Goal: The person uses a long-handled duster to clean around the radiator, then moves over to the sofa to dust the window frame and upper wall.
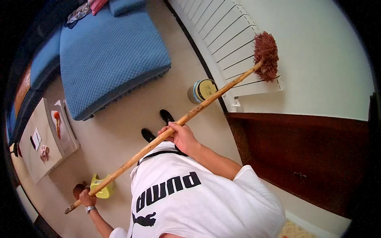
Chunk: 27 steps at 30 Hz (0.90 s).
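Observation:
A long wooden-handled mop (158,138) with a shaggy reddish-brown head (266,56) slants up across the view. Near the handle's lower end, my left hand (87,197), with a watch at the wrist, is wrapped around the wood. My right hand (181,137) grips the handle near its middle, in front of my white shirt. The mop head overlaps the end of a white radiator (228,39) at the upper right; whether it touches the radiator or the wall I cannot tell.
A round container with a yellow lid (206,89) stands beside the radiator. Behind my left hand is a yellow-green stool (105,188). A table (49,142) with small items stands at left, a blue sofa (115,51) above it. Dark brown woodwork (301,158) lies right.

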{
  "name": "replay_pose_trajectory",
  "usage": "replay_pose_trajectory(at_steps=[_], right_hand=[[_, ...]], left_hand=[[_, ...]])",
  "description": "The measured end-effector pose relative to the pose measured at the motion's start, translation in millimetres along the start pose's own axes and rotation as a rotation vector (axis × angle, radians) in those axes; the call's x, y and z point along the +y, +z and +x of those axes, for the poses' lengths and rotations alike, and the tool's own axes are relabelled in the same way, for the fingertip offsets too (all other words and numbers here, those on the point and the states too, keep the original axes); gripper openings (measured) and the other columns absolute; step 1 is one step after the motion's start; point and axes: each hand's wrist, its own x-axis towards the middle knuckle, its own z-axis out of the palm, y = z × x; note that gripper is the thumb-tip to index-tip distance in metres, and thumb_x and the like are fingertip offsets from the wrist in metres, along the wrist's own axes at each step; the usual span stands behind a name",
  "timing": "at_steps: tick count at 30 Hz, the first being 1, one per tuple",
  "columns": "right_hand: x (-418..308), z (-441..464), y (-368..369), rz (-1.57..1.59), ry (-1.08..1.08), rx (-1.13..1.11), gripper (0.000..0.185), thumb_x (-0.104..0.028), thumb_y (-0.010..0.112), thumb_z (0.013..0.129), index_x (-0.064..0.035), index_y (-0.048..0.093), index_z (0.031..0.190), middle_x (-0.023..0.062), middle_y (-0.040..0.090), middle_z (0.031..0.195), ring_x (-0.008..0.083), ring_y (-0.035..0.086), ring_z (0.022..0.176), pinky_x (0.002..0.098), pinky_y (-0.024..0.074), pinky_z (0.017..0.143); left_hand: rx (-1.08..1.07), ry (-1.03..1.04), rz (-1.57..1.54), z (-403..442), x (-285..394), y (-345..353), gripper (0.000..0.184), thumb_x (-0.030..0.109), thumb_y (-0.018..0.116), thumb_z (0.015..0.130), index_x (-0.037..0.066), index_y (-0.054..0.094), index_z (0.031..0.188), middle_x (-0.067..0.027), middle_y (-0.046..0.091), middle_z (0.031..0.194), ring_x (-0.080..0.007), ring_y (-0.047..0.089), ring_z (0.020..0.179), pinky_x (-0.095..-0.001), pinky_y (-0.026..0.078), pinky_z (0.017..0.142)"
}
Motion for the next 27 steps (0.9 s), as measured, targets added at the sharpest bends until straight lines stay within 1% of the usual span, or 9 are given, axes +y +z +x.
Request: replay_pose_trajectory(at_steps=[2,4,8,16,18,21,24,25,27], right_hand=[[3,-1,0,-0.006,-0.009,0.009,0.017,-0.018,0.047,0.092,-0.0022,0.051,0.088,0.0140,0.060,0.086,0.0297,0.061,0.090,0.0414,0.0494,0.085],[4,1,4,-0.011,-0.023,0.061,0.017,-0.018,0.047,0.092,-0.0013,0.051,0.089,0.0139,0.060,0.085,0.0297,0.061,0.090,0.0405,0.0503,0.084],[6,19,-8,0.002,0.029,0.077,0.017,-0.018,0.050,0.091,-0.0008,0.051,0.089,0.0143,0.060,0.086,0.0298,0.062,0.088,0.0393,0.0518,0.081],[-2,92,-39,-0.032,0.188,0.178,0.018,-0.016,0.052,0.088,0.0017,0.051,0.091,0.0162,0.061,0.086,0.0325,0.062,0.086,0.0428,0.0522,0.079],[-13,116,-42,0.016,0.231,0.172,0.017,-0.016,0.052,0.088,0.0012,0.051,0.090,0.0159,0.061,0.086,0.0331,0.062,0.086,0.0438,0.0517,0.080],[-37,159,-48,0.123,0.290,0.138,0.015,-0.014,0.052,0.085,0.0001,0.051,0.089,0.0151,0.061,0.085,0.0339,0.061,0.088,0.0457,0.0508,0.082],[-74,198,-46,0.188,0.298,0.148,0.012,-0.013,0.052,0.083,-0.0019,0.051,0.087,0.0130,0.060,0.082,0.0335,0.060,0.087,0.0462,0.0510,0.080],[-86,213,-49,0.199,0.284,0.184,0.012,-0.013,0.052,0.083,-0.0022,0.050,0.087,0.0122,0.059,0.080,0.0331,0.060,0.085,0.0457,0.0512,0.079],[-112,229,-41,0.217,0.282,0.261,0.011,-0.014,0.052,0.083,-0.0032,0.049,0.085,0.0099,0.057,0.075,0.0297,0.059,0.077,0.0423,0.0519,0.074]], left_hand=[[0.118,0.029,0.033,-3,-4,6,0.013,0.017,0.064,0.062,0.009,0.056,0.068,-0.0119,0.059,0.071,-0.0343,0.056,0.070,-0.0435,0.044,0.064],[0.065,0.087,0.036,2,-4,-8,0.014,0.016,0.065,0.061,0.010,0.058,0.072,-0.0123,0.059,0.071,-0.0343,0.056,0.070,-0.0436,0.044,0.063],[-0.050,0.005,0.015,11,20,-38,0.013,0.018,0.066,0.061,0.007,0.059,0.064,-0.0150,0.060,0.068,-0.0352,0.058,0.069,-0.0454,0.045,0.062],[-0.119,-0.003,-0.005,35,42,-72,0.017,0.021,0.070,0.059,0.008,0.060,0.061,-0.0166,0.060,0.066,-0.0358,0.059,0.070,-0.0446,0.047,0.061],[-0.133,0.027,-0.009,48,51,-94,0.018,0.022,0.071,0.059,0.008,0.060,0.061,-0.0164,0.061,0.067,-0.0359,0.059,0.069,-0.0447,0.047,0.061],[-0.001,-0.048,0.168,79,77,-144,0.024,0.026,0.072,0.058,0.008,0.059,0.065,-0.0169,0.059,0.064,-0.0363,0.058,0.063,-0.0442,0.047,0.057],[0.005,-0.164,0.219,121,117,-207,0.030,0.030,0.074,0.057,0.007,0.058,0.066,-0.0170,0.058,0.061,-0.0362,0.058,0.062,-0.0439,0.046,0.054],[0.017,-0.070,0.310,133,142,-235,0.028,0.029,0.070,0.062,0.007,0.054,0.064,-0.0161,0.055,0.058,-0.0355,0.056,0.058,-0.0438,0.043,0.052],[0.080,-0.066,0.366,150,174,-264,0.026,0.027,0.067,0.065,0.007,0.051,0.063,-0.0145,0.053,0.057,-0.0342,0.053,0.055,-0.0436,0.041,0.051]])
